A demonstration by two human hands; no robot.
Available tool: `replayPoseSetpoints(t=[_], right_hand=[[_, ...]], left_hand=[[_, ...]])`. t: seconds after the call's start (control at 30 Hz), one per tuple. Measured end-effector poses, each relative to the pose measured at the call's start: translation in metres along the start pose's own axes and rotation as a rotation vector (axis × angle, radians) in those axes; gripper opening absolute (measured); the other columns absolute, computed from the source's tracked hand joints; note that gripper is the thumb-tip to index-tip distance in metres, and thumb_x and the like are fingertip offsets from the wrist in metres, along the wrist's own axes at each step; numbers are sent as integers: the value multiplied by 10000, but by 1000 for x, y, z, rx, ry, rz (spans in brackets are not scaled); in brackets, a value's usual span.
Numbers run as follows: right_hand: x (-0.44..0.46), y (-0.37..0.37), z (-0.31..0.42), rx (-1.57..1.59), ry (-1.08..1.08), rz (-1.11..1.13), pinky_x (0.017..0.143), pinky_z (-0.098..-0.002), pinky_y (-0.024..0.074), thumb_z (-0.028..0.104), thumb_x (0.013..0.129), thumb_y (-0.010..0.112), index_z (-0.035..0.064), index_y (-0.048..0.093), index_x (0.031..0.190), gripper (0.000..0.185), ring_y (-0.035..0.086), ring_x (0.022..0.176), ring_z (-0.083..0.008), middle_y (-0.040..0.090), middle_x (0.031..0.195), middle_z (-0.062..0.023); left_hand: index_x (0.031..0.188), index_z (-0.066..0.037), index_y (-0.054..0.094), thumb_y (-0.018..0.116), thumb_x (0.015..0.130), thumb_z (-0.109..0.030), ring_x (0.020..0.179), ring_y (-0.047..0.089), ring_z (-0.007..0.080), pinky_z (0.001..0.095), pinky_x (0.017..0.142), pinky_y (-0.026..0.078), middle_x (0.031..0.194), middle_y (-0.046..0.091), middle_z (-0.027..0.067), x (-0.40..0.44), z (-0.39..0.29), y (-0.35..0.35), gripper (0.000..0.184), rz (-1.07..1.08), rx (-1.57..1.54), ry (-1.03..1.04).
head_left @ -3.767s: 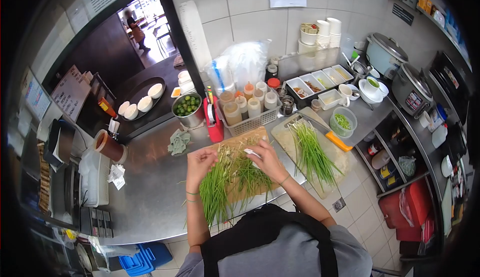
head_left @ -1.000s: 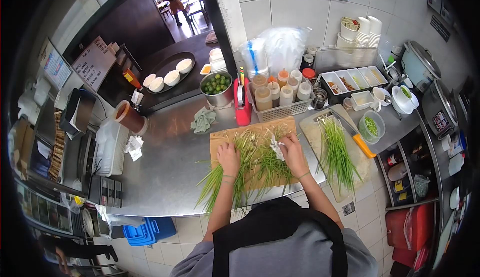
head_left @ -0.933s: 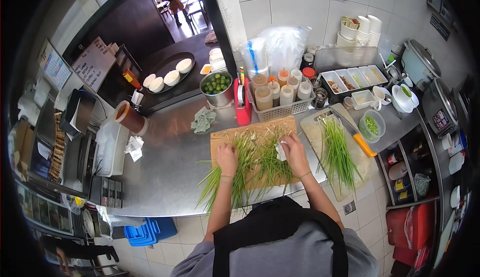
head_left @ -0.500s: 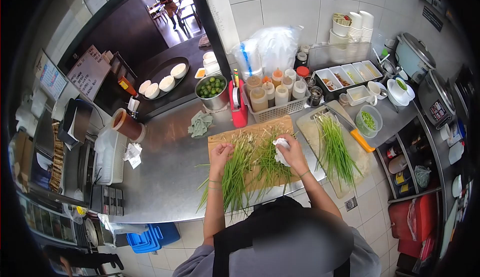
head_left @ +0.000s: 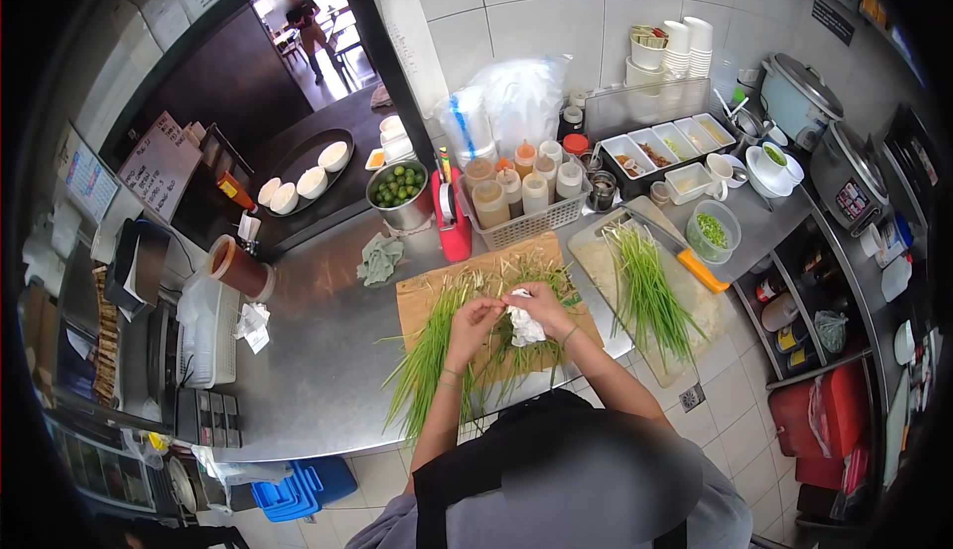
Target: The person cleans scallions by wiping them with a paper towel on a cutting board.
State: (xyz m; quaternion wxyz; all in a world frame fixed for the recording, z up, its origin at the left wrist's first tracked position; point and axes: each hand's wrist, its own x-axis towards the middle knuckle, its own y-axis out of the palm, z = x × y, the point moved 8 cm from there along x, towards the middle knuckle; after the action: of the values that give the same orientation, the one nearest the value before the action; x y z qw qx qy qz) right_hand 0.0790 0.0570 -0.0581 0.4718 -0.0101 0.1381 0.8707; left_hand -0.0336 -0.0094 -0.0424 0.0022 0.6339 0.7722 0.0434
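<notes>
Two boards [head_left: 415, 303] of long greens [head_left: 650, 296]; right hand [head_left: 543, 311]'s gripping one tissue [head_left: 524, 327], left hand [head_left: 473, 333]'s pinched, can't tell on what. One pot [head_left: 407, 216] of limes [head_left: 399, 183], upper left.

Dressed in a grey shirt [head_left: 727, 494] under a black apron [head_left: 432, 511], you work over bright green stalks [head_left: 427, 365], paler toward their whitish ends, on a tan-brown sheet [head_left: 411, 303], a white wad of paper [head_left: 526, 327] at your right fingers [head_left: 544, 303]. Around you: a silver-grey worktop [head_left: 308, 375], a cream board [head_left: 692, 303], an orange knife handle [head_left: 703, 272], a red dispenser [head_left: 453, 234], a grey-green cloth [head_left: 379, 259], green limes [head_left: 400, 184], a blue tub [head_left: 303, 491] and pale wall tiles [head_left: 541, 28] crossed by darker grid lines.
</notes>
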Motion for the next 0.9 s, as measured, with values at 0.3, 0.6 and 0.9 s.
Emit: replayPoseSetpoints(t=[0.3, 0.6, 0.9], right_hand=[[8, -37, 36, -489, -343, -220, 693, -271, 435, 138, 740, 636, 34, 632, 782, 112, 581, 718, -149, 630, 757, -76], [11, -72, 74, -755, -480, -471, 671, -357, 457, 124, 714, 616, 31, 647, 767, 111, 597, 740, -321, 617, 768, -175], [16, -33, 41, -805, -347, -184, 639, -310, 466, 135, 708, 661, 22, 655, 800, 146, 603, 665, -254, 628, 725, -130]], left_hand=[[918, 18, 566, 601, 766, 38, 733, 598, 92, 199, 680, 470, 798, 626, 49, -7, -8, -18, 157, -102, 239, 3], [926, 25, 586, 604, 774, 11, 763, 610, 104, 204, 694, 471, 819, 640, 70, -32, -6, -46, 153, -78, 33, -34], [942, -1, 555, 566, 809, -15, 783, 623, 193, 286, 674, 519, 870, 619, 100, -26, 1, -30, 135, -83, -481, -279]])
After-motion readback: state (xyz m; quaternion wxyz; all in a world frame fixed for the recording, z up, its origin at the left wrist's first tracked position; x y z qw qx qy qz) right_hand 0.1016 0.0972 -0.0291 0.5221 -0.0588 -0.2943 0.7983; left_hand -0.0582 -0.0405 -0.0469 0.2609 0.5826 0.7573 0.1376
